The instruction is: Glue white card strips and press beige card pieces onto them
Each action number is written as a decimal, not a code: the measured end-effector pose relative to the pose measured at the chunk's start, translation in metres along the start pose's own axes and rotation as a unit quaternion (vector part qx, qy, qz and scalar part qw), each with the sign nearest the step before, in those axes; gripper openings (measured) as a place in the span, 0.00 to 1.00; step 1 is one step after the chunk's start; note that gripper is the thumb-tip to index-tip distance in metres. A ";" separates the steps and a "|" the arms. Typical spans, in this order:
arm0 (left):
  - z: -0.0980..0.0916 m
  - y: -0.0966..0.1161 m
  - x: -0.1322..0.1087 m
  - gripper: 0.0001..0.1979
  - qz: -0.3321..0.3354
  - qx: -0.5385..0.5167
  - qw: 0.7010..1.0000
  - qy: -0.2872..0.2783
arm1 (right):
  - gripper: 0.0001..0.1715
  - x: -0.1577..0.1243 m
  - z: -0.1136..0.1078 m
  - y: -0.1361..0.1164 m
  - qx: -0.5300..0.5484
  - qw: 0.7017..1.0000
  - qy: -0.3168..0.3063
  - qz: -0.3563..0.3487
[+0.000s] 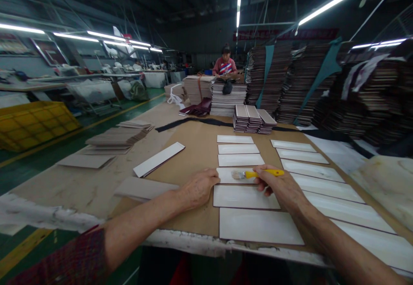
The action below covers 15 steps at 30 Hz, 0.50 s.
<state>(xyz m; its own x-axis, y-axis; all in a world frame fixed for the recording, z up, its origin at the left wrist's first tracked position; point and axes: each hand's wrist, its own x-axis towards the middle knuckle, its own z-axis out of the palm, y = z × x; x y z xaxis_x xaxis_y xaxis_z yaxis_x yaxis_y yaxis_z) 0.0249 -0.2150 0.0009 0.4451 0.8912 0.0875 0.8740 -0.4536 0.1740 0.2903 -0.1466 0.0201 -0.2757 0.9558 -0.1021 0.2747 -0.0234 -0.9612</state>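
My right hand [274,182] is closed round the yellow handle of a paintbrush [250,174]. Its bristles rest on a white rectangular panel [226,174] with a dark edge. At that panel's left end, my left hand [199,187] is closed, thumb and fingertips gripping the edge. More white panels lie in the same column, among them a larger nearest panel [258,225] and a far panel [235,139]. A second column of glossy white panels [322,186] runs along the right, partly behind my right forearm.
Left of my hands lie a stack of white strips [159,159] and a grey-beige board [142,188]. Further left are piled beige boards [112,141]. Stacked small panels [253,119] and tall dark stacks [271,74] stand behind. Another person [225,63] is beyond; a yellow bin [35,124] stands left.
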 end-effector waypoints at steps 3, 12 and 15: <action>0.001 -0.002 -0.001 0.17 0.004 -0.005 1.000 0.002 | 0.16 0.003 -0.028 -0.002 -0.027 0.998 0.061 0.002; 0.000 -0.003 0.000 0.19 0.005 -0.004 1.000 0.004 | 0.15 -0.004 -0.054 -0.003 -0.112 0.987 0.111 -0.010; 0.000 -0.004 -0.001 0.19 0.011 0.000 1.000 0.003 | 0.14 -0.011 -0.040 -0.002 -0.145 0.985 0.087 -0.028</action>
<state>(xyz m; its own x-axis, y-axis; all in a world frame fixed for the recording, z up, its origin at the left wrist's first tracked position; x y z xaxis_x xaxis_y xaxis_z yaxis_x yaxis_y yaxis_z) 0.0209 -0.2138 0.0004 0.4623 0.8813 0.0978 0.8645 -0.4725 0.1713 0.3298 -0.1449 0.0338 -0.1430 0.9895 0.0193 0.5215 0.0919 -0.8483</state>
